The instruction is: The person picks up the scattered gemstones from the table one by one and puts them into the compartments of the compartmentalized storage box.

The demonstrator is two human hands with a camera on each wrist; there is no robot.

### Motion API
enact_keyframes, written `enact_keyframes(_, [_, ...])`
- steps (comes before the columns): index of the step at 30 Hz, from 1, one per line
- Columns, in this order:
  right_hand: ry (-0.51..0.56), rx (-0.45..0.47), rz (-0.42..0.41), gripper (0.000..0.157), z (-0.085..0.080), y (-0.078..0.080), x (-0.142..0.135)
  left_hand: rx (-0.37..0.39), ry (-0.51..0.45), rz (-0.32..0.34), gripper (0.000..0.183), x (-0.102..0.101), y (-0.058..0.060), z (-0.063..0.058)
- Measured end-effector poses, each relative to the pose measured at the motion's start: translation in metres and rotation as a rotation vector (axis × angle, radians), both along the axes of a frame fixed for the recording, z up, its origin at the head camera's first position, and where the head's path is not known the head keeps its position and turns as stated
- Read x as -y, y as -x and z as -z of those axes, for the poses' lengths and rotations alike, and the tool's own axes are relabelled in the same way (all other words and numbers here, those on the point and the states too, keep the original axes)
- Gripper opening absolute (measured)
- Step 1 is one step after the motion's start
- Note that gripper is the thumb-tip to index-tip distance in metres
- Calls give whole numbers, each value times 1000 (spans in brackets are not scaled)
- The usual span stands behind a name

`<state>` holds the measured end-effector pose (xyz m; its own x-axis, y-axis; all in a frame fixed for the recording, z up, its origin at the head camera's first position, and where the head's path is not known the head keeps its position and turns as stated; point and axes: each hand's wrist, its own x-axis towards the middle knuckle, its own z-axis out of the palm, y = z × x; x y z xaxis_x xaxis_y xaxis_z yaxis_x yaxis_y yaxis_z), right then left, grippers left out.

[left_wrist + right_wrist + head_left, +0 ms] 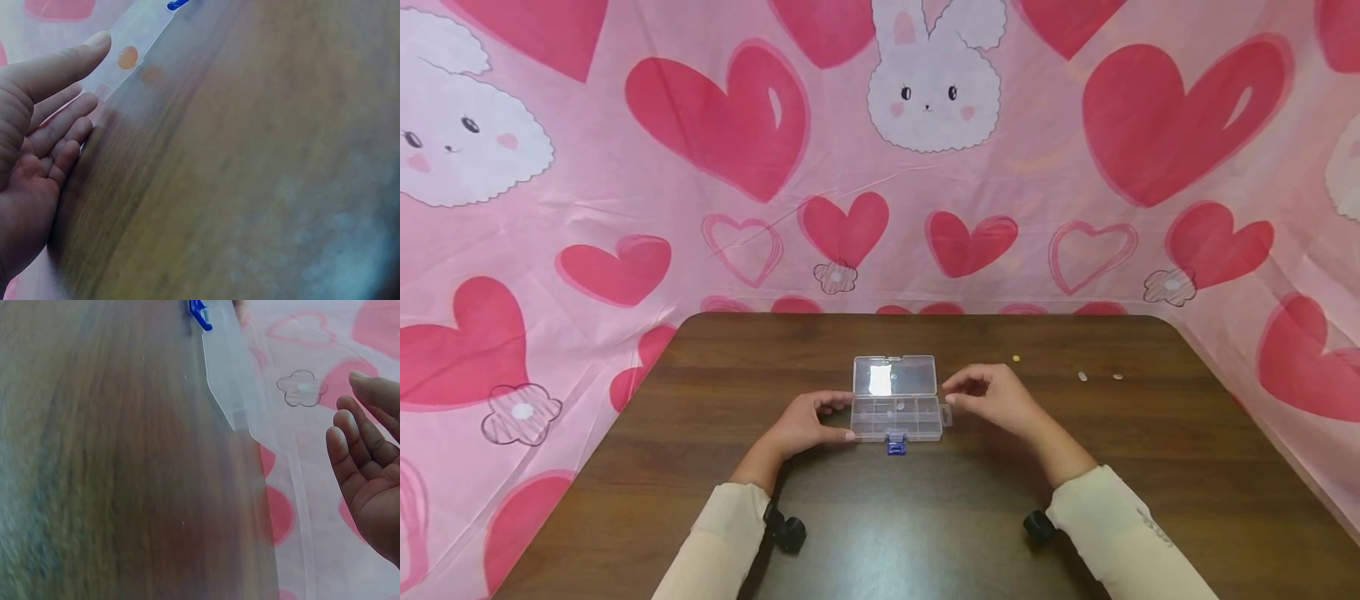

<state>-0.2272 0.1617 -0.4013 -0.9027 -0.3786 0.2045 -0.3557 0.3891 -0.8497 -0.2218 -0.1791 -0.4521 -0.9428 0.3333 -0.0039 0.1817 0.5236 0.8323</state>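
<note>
On the table (917, 533), centred before you: the open clear box (917, 437), probably light, stiff and easily slid; brace its end walls. Your left hand (801, 423) holds its left end between thumb and fingers; your right hand (996, 400), fingertips apart, hovers just beside the other. Right: two pale pieces (1082, 377), one yellow piece (1017, 358), likely slick; pinch their edges.

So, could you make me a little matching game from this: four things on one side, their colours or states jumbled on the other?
1. Lid
2. Latch
3. Left hand
4. Small piece farthest back

A. Blue
B. Yellow
C. Touching the left end of the box
D. Clear and open

Pairs: 1-D, 2-A, 3-C, 4-B
</note>
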Motion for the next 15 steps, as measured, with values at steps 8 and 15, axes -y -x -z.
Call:
enact_keyframes(8, [14,-23,49,17,-1,2,-8,18,4,-5,63,0,0,-1])
enact_keyframes(15, [-30,-37,82,18,-9,-3,-12,-9,9,9,63,0,1,1])
